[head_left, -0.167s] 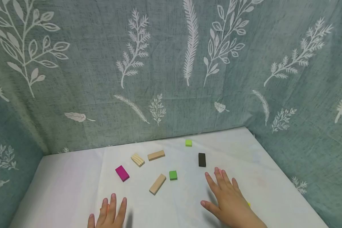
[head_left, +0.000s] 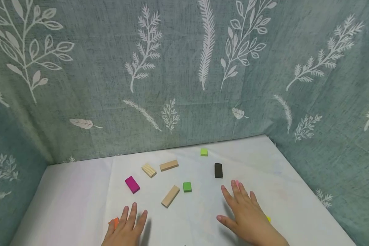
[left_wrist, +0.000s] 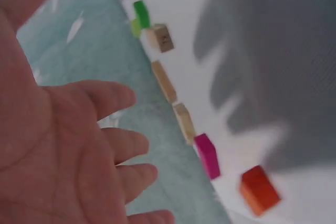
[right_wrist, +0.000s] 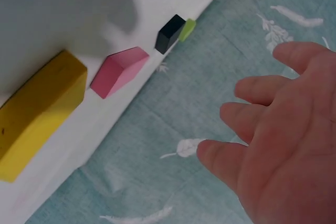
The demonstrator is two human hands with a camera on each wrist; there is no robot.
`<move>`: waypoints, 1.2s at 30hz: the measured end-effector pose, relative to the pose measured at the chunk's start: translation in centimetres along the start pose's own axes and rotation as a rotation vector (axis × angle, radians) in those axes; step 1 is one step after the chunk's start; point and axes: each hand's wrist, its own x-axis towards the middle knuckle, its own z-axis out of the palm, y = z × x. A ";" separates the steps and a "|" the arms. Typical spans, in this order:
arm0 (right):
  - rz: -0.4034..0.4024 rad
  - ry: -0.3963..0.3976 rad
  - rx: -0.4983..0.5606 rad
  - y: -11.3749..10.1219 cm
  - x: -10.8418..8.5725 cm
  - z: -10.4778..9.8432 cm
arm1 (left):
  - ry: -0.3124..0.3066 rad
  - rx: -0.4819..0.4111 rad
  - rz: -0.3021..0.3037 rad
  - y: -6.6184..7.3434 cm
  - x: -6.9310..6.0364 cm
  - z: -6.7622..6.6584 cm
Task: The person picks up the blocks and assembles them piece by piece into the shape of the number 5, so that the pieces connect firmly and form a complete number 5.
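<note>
My left hand (head_left: 126,225) hovers over the near left of the white table with its fingers spread, holding nothing. Partly under it lies an orange block (left_wrist: 260,190). My right hand (head_left: 247,217), fingers apart, hangs above the near right side and also holds nothing. Beneath and beside it are a pink block (right_wrist: 119,71) and a yellow block (right_wrist: 44,111), both largely hidden in the head view. Ahead of the right fingertips sits a black block (head_left: 218,170). A magenta block (head_left: 132,185) lies beyond the left hand.
Between the hands are a green block (head_left: 187,187) and a plain wooden block (head_left: 170,196). Farther back lie another wooden block (head_left: 169,165), a ridged pale block (head_left: 149,170) and a lime block (head_left: 204,152). A leaf-patterned curtain (head_left: 184,68) rises behind the table.
My left hand has moved right and slightly farther onto the table, uncovering more of the orange block. The right hand stays nearly still.
</note>
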 end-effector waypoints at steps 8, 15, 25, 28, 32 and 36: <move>0.001 -0.024 -0.010 1.1 1.2 -0.7 | 0.108 -0.126 0.146 0.8 12.3 -5.1; -0.047 -0.112 0.015 1.7 4.4 -2.3 | 0.009 -0.114 0.119 -1.9 20.4 -3.4; -0.111 -0.167 0.025 4.2 13.4 -3.4 | 0.022 -0.201 0.095 -0.9 22.9 -2.3; -0.119 -0.173 -0.030 4.0 16.6 -2.7 | 0.019 -0.220 0.091 -0.2 23.2 -1.6; -0.122 -0.131 -0.107 3.4 20.1 -1.8 | 0.032 -0.224 0.086 1.2 23.4 -0.7; -0.065 -0.131 -0.167 3.5 22.5 -0.9 | 0.024 -0.236 0.090 2.9 23.5 -0.4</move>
